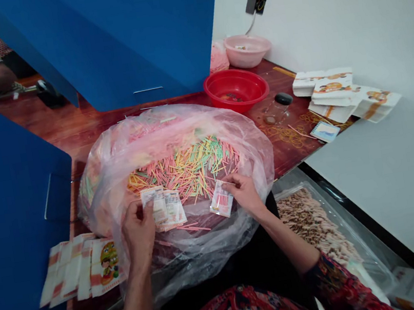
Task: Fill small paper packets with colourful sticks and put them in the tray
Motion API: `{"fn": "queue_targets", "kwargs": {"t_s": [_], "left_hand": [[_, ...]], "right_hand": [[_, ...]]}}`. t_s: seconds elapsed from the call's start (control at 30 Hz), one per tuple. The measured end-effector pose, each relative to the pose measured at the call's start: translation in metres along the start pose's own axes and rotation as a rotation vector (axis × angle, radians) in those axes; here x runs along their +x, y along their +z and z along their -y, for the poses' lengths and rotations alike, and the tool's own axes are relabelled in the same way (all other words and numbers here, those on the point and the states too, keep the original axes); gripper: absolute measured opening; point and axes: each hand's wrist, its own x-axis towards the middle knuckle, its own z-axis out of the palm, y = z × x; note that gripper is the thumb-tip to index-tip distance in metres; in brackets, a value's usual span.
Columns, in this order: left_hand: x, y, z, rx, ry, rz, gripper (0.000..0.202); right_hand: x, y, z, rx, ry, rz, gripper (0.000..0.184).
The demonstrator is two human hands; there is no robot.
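My left hand [139, 227] is closed, pinching the left edge of a small printed packet [154, 203]. Under and beside it lie similar packets [175, 209], overlapping in a loose pile. In my right hand [244, 191], thumb and fingers grip the top corner of a clear-fronted sachet [221, 199] with pink sticks showing inside. Both hands are at the near side of a large, translucent pink plastic bag [251, 138], spread open. Many thin pink, yellow, orange and green sticks [189, 165] are heaped in it, with a few pink ones lying near the packets.
A red basin [236, 88], a pink basin [248, 50] and a black-lidded jar [278, 108] stand at the back right. Rubber bands [289, 135] and paper packs [333, 87] lie nearby. Printed bags [79, 267] lie left. Blue partitions [143, 40] border the table; a bin [317, 216] sits below right.
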Motion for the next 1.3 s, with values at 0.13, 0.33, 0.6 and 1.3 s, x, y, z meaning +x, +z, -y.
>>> {"fn": "queue_targets", "kwargs": {"t_s": [0.13,0.33,0.6,1.3], "left_hand": [[-0.002,-0.001,-0.008,-0.135,-0.050,0.043,0.029],[-0.014,0.013,-0.025,-0.328,-0.191,0.283,0.036],[-0.033,0.058,-0.046,-0.218,0.015,0.562,0.029],[-0.012,0.051,-0.038,-0.174,-0.076,0.331,0.042]], "right_hand": [[-0.001,0.006,0.002,-0.057,-0.043,0.025,0.016],[-0.010,0.012,0.020,-0.497,-0.255,-0.022,0.019],[-0.007,0.038,0.050,-0.180,-0.357,0.233,0.012],[0.104,-0.049,0.048,-1.267,-0.215,-0.111,0.047]]}}
